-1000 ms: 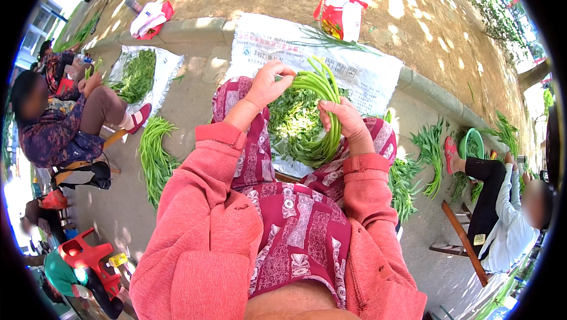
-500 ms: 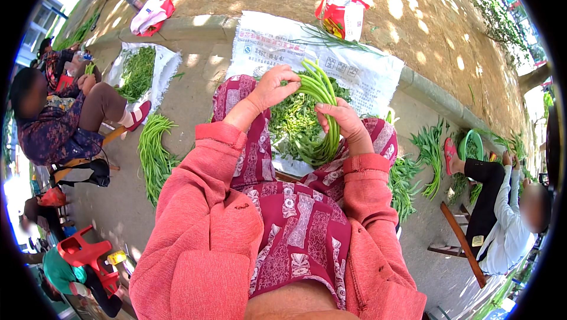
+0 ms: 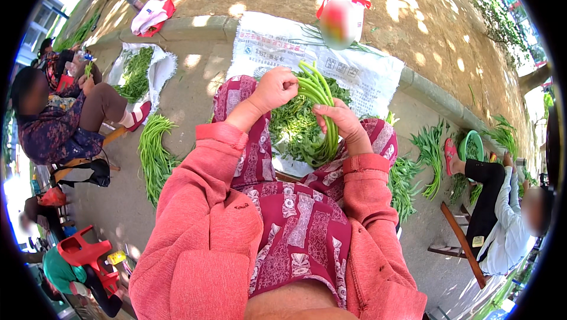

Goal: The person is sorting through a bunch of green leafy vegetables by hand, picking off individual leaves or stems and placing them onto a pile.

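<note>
A bunch of long green leafy vegetable stems [image 3: 319, 92] curves over my lap. My right hand [image 3: 341, 120] is closed round it, thumb across the stems. My left hand [image 3: 277, 88] is closed in a pinch at the bunch's left side, its fingertips close to the stems; what they hold, if anything, is too small to make out. Below both hands, between my knees, a heap of plucked green leaves and bits [image 3: 293, 120] lies on a white woven sack [image 3: 260, 42] spread on the ground.
Unsorted stems lie left [image 3: 155, 157] and right [image 3: 404, 187] of me. A red and white bag [image 3: 354, 15] stands at the sack's far edge, by a stone kerb [image 3: 434, 92]. Other people sit on low stools at left and right, near a green basin [image 3: 471, 144] and a red stool [image 3: 85, 249].
My left hand has drawn its fingers together from a looser spread beside the stems. The right hand keeps its hold on the bunch, almost unmoved.
</note>
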Motion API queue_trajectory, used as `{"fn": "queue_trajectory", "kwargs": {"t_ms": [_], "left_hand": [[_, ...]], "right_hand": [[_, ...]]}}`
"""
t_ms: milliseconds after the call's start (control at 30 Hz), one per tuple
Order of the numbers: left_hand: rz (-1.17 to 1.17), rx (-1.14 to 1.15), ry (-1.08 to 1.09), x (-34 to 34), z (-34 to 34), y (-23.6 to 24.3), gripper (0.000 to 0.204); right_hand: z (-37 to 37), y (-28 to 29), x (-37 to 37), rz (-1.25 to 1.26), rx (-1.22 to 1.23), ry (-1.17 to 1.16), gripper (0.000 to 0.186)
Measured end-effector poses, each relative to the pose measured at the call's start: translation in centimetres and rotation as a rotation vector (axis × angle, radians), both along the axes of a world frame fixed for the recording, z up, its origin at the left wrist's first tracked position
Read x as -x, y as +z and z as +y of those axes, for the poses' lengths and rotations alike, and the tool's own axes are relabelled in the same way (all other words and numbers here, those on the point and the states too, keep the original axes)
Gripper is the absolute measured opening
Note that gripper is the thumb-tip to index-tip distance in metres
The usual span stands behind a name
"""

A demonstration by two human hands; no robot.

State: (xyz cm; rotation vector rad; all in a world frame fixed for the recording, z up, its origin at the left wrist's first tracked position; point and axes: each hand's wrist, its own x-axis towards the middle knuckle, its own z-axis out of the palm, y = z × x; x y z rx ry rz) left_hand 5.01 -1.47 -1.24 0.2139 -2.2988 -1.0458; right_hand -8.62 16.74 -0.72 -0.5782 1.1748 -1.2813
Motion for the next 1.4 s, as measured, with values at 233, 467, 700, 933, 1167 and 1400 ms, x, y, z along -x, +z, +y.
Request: {"fn": "queue_trajectory", "kwargs": {"t_ms": [233, 467, 700, 933, 1167, 1400], "left_hand": [[0.092, 0.319, 0.115, 0.6, 0.3, 0.4, 0.008], [0.031, 0.483, 0.151, 0.7, 0.1, 0.3, 0.007], [0.056, 0.521, 0.156, 0.7, 0.0, -0.2, 0.006], [0.05, 0.175, 0.445, -1.0, -4.0, -0.6, 0.019], [0.021, -0.699, 0.025, -0.2, 2.1, -0.6, 0.037], [-0.149, -1.061, -0.418, 0.4, 5.1, 1.6, 0.05]], "right_hand": [[-0.4, 0.0, -0.3, 0.021, -0.008, -0.004, 0.019], [-0.5, 0.1, -0.4, 0.026, -0.01, -0.014, 0.019], [-0.2, 0.5, -0.4, 0.012, 0.021, -0.024, 0.018], [2.1, 0.8, 2.4, -0.22, 0.386, -0.235, 0.021], [-0.5, 0.2, -0.1, -0.071, 0.306, -0.236, 0.02], [-0.6, -0.8, -2.4, 0.02, 0.354, -0.256, 0.021]]}}
